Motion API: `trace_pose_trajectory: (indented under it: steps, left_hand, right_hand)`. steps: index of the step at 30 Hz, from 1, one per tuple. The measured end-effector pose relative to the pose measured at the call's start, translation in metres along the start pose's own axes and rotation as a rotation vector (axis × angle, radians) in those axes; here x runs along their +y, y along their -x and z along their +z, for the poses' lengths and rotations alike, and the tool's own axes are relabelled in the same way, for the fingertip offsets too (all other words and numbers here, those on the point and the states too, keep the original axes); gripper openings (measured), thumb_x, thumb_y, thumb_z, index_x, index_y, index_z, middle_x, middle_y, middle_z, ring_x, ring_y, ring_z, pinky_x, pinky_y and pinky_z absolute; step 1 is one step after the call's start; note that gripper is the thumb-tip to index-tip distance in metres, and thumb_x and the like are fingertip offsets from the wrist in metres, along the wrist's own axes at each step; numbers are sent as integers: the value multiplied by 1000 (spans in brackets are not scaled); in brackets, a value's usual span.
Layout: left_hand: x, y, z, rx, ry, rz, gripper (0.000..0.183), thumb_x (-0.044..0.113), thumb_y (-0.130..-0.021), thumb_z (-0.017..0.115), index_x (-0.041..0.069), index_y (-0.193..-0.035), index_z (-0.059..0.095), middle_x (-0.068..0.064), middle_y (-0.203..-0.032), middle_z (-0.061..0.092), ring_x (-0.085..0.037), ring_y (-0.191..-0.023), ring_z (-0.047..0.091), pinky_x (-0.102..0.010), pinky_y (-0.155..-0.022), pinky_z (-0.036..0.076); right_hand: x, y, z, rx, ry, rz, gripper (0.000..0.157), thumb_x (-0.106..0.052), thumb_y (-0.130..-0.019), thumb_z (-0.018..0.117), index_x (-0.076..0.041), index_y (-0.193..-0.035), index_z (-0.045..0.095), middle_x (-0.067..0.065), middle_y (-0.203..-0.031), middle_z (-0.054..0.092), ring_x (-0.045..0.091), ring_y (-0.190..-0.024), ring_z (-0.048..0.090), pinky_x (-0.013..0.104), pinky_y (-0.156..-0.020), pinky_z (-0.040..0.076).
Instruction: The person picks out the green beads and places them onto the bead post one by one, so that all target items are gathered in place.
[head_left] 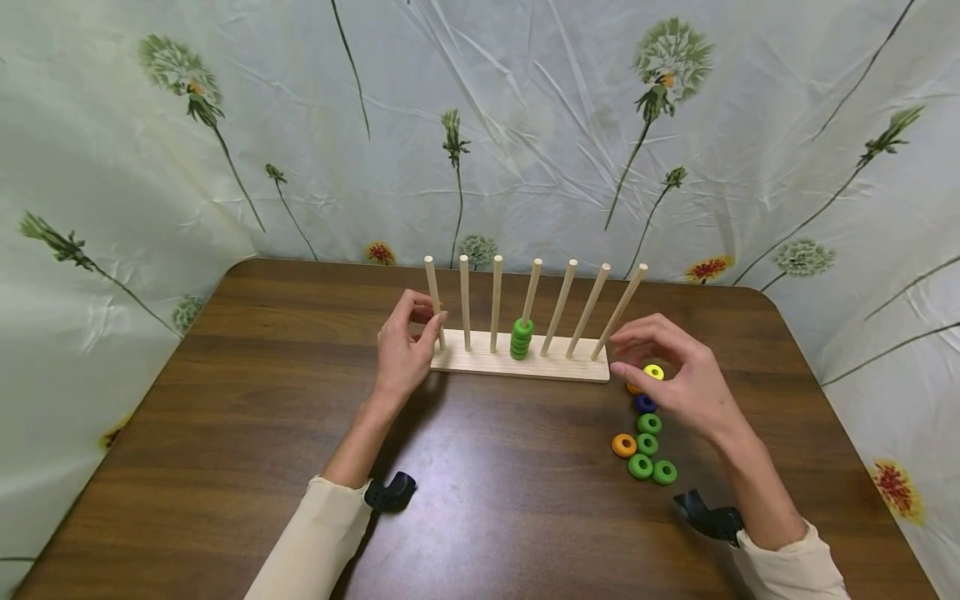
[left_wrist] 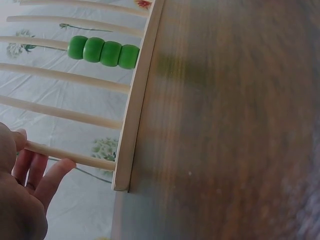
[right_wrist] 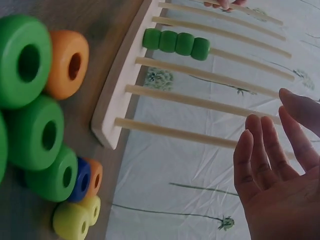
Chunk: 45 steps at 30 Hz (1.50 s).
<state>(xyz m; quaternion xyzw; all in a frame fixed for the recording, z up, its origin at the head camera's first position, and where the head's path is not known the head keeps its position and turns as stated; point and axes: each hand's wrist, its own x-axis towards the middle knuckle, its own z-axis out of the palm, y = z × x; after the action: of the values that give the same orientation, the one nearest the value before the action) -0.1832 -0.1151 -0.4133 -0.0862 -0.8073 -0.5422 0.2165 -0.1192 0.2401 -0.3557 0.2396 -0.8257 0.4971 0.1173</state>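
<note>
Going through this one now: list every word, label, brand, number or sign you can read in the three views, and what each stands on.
None: no readable text on the wooden peg board, the stacked green rings or the loose rings.
The backdrop cloth shows only printed plants.
Any marking on the black wrist devices is too small to read.

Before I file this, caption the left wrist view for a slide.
The left hand holds an end peg of the wooden rack, four green rings stacked on another peg.
</note>
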Motion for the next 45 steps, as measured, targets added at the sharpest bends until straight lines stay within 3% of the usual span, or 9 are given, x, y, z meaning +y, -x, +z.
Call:
trace_pose_trajectory:
  steps: [14,21,25,30,37,45]
  left_hand:
    - [-1,-2,1,4,-7,-6,14,11,-97,72,5,-105,63,-17,-94,73,-27,-91,70,-35,-62,57]
    - [-1,-2,1,-3,8,-21,13,11,-96,73,5,-104,63,-16,-93,73,-24,-90,69,-18,-60,53]
    - [-1,-2,1,-2,4,-15,14,11,-96,73,5,-104,63,-16,-93,73,-24,-90,70,-16,-60,52]
    - [-1,-2,1,-1,-1,-15,14,11,-96,73,5,-105,63,-16,-94,74,-24,-91,70,-16,-61,52]
    - [-1,0,-2,0,-1,-23,14,11,-97,72,5,-105,62,-16,-94,73,-25,-92,70,-18,-61,52]
    - [-1,2,0,-6,1,-20,13,11,-97,72,5,-104,63,-16,-94,74,-25,-91,70,-17,-61,53]
  right_hand:
    - [12,18,-14,-27,80,69,37,6,-84,81,-12,-114,73,4,-114,68,13,-94,67,15,-82,55]
    - [12,28,-18,-35,118,126,39,5,-84,82,-18,-114,73,2,-111,68,9,-92,67,16,-82,56]
    - [14,33,-21,-69,141,138,40,4,-84,82,-21,-114,73,1,-111,69,10,-95,67,16,-83,55]
    - [20,38,-24,-120,145,140,40,4,-85,81,-19,-116,73,5,-112,69,9,-100,66,18,-83,55]
    - [28,44,-27,-197,155,111,36,7,-84,80,-6,-116,71,4,-111,70,7,-99,66,18,-83,56]
    - [35,56,-31,-257,165,177,38,1,-85,82,-10,-119,71,7,-109,70,7,-97,66,20,-81,57]
